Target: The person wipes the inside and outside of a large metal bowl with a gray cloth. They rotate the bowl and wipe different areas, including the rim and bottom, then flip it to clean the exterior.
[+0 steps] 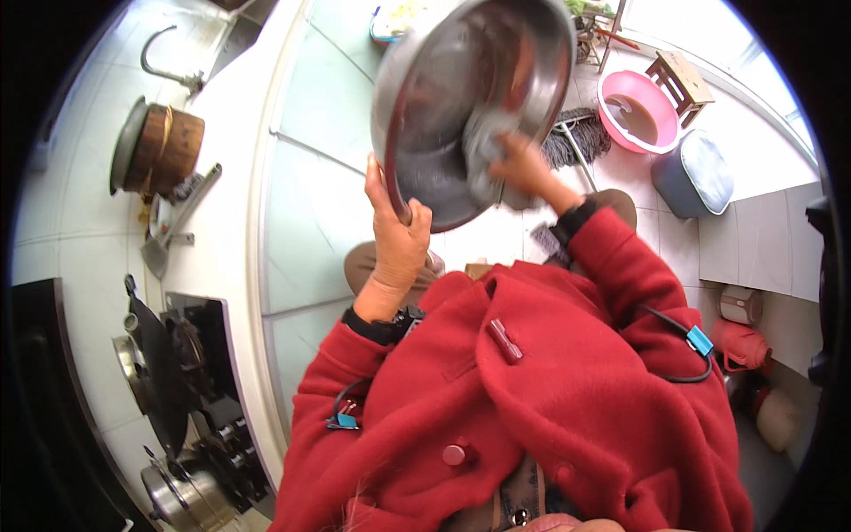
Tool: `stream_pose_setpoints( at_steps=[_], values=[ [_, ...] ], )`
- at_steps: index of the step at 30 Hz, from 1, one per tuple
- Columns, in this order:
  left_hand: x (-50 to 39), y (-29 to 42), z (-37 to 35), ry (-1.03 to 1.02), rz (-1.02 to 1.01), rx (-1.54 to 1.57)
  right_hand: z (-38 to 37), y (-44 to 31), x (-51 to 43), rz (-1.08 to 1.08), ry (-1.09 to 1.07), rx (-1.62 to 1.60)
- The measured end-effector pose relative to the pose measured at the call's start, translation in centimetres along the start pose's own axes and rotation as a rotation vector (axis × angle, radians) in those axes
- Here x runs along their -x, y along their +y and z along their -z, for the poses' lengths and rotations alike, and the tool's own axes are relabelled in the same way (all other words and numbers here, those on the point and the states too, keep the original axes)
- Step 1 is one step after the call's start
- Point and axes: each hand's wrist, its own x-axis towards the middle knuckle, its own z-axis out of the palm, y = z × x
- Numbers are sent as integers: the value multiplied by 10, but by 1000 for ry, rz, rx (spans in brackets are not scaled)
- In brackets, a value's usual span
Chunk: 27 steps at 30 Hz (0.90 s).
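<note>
My left hand [402,229] grips the lower left rim of a large stainless steel basin [439,199], which is tipped up so that its hollow inside shows. Inside the basin, my right hand [522,159] holds a grey cloth [484,149] against the inner wall; both are blurred. The basin's inside has a dull sheen with reddish reflections. Some of my right fingers are hidden behind or in the cloth.
A pink basin of brown water [638,110], a wooden stool [681,80], a grey-blue bin [691,174] and a mop head [585,139] stand or lie at the upper right. The counter [226,166] on the left carries a wooden block [166,149], a wok and pots.
</note>
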Motion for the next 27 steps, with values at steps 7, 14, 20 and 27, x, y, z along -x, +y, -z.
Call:
stream_pose_setpoints(
  at_steps=[7, 14, 20, 27],
  values=[
    [-12, -51, 25, 107, 330, 90, 3, -4, 36, 303, -878, -393],
    [0, -82, 71, 238, 357, 369, 56, 52, 28, 43, -245, -148],
    [7, -52, 74, 108, 331, 512, 85, 17, 17, 130, 57, -377],
    [10, -10, 51, -30, 341, 409, 53, -86, 22, 510, -41, -246]
  ],
)
